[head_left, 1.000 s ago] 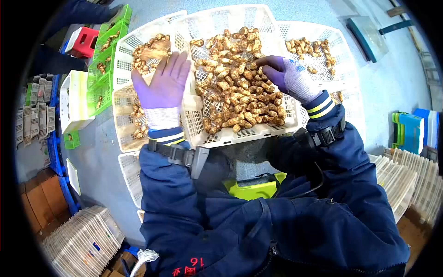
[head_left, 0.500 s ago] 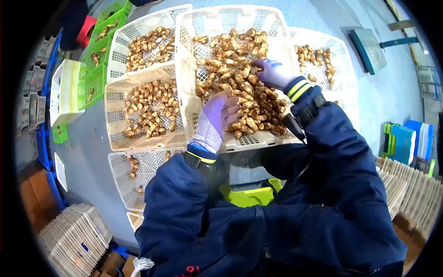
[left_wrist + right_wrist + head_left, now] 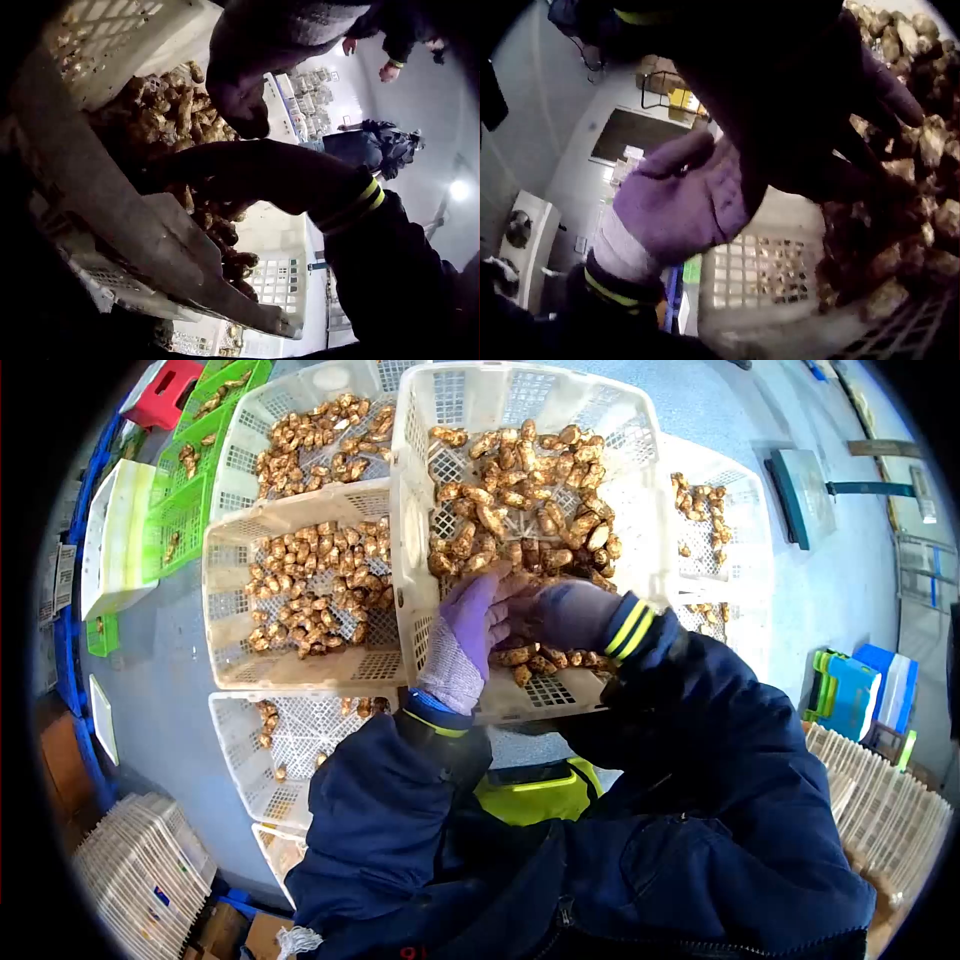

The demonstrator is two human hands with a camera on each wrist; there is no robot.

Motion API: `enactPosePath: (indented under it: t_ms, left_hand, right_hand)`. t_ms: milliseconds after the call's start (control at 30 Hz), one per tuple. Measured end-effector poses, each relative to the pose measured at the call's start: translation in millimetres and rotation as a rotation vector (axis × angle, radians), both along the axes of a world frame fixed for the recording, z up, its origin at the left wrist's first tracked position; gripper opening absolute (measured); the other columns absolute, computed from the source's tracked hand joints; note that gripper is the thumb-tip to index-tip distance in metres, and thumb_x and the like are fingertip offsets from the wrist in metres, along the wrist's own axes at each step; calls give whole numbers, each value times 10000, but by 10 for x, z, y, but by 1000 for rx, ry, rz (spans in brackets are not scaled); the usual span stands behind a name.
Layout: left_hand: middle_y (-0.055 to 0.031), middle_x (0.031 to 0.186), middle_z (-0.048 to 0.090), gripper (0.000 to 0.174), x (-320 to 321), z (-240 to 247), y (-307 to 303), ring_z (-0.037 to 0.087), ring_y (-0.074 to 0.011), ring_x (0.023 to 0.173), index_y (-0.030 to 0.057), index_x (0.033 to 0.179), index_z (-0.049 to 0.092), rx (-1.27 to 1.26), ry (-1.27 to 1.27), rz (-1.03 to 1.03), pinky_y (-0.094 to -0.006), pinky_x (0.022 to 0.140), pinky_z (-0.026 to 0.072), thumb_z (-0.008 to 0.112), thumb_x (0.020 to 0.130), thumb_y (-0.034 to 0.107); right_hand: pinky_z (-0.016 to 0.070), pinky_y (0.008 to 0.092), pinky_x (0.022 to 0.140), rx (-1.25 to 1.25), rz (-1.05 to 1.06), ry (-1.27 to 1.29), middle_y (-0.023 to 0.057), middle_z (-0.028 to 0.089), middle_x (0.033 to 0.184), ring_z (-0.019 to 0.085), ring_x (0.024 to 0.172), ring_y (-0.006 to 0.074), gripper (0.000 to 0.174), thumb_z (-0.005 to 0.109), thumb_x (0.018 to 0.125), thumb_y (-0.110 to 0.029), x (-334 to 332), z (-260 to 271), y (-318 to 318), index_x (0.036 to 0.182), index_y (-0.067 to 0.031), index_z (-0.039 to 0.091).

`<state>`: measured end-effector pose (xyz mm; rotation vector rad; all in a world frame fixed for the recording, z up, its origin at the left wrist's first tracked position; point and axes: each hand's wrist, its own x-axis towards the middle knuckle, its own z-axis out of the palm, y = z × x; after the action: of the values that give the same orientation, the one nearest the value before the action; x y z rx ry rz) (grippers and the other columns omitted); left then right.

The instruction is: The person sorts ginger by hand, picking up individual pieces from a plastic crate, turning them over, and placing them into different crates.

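Brown-and-cream mushrooms [image 3: 520,480] lie heaped in the large white basket [image 3: 640,490] in front of me. Both hands, in purple-palmed gloves, are low over the near part of this heap and close together. My left hand [image 3: 472,618] is at the heap's left side, palm turned inward and fingers loosely bent toward the other hand. From the right, my right hand [image 3: 572,612] reaches down among the mushrooms; the right wrist view shows its fingers [image 3: 891,94] spread over them. That view also has the left palm [image 3: 697,199] bare of mushrooms, its fingertips hidden.
White baskets with mushrooms stand to the left, a tan-stained basket [image 3: 225,610] among them, and another basket [image 3: 745,510] is at right. Green crates [image 3: 180,510] line the far left. Stacked white baskets [image 3: 140,880] rise at lower left. Another person [image 3: 367,146] stands beyond.
My left hand has come from the left baskets to the large basket. The right hand has drawn nearer me and left, meeting it. A bare patch now shows in the heap's middle.
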<state>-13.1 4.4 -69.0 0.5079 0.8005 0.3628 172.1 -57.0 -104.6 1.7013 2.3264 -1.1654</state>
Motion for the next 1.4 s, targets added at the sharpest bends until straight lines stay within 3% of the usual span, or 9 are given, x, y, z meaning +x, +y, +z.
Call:
enactPosePath:
  t_ms: [167,300,567,900,1067,1167,1233,1333,1400]
  left_hand:
    - [-134,1157,620,466,-100,-63,77,613,-231,1025,20,1319,473,61,65,119,-357,898,488,468,976,335]
    - [-147,1155,620,476,-55,-101,91,627,-232,1007,0,1315,466,27,61,118,-345,876,505,489,969,326]
    - [-159,1185,591,537,-70,-130,107,609,-228,1033,-24,1341,427,28,70,95,-335,897,503,482,975,365]
    - [-176,1264,540,589,-63,-100,99,567,-259,1117,0,1388,384,72,116,84,-366,932,486,473,976,410]
    - [-154,1416,380,610,50,37,71,486,-290,1222,157,1472,297,134,133,90,-418,910,521,502,967,432]
    - [-94,1469,297,613,48,-29,41,424,-239,1301,204,1477,287,88,-127,-8,-346,850,574,532,957,416]
    - [-113,1305,469,549,25,27,59,549,-220,1143,128,1433,355,104,-116,-69,-304,787,581,518,971,376]
    - [-105,1044,594,497,0,31,81,631,-177,873,52,1328,457,27,-96,-29,-272,683,554,542,947,360]
    - [-94,903,610,405,3,-11,113,638,-172,788,26,1200,534,-128,-248,39,-254,638,524,546,934,332]
  right_hand:
    - [542,412,668,-80,-760,-339,156,691,781,673,718,297,310,549,875,-211,813,-81,758,1143,-96,655]
    - [521,439,821,-5,-287,-704,157,683,1025,657,938,320,355,550,885,-320,627,-432,867,1149,-94,623]
    - [477,435,931,-228,-397,-695,151,640,1173,608,1096,319,430,508,886,-382,654,-475,1085,1191,-91,596]
    - [496,378,854,-163,-688,-318,145,686,1025,647,950,289,423,614,837,-396,821,-445,1037,1092,-63,663]
    - [484,221,661,-228,-588,301,19,693,905,615,760,90,290,589,931,-280,738,536,780,1099,-54,655]
    - [492,219,606,-195,-320,199,35,698,925,621,725,70,316,592,941,-241,233,1151,611,1243,-151,621]
    - [537,284,720,-452,-469,164,116,692,1004,645,830,127,350,576,935,-283,263,1312,741,1222,-87,620]
    - [541,319,641,86,-686,-43,112,709,930,668,718,185,273,544,892,-169,943,498,1019,1129,-116,669]
    - [524,398,820,23,-410,-374,151,691,974,667,901,284,283,512,867,-170,1008,52,1172,1087,-112,682]
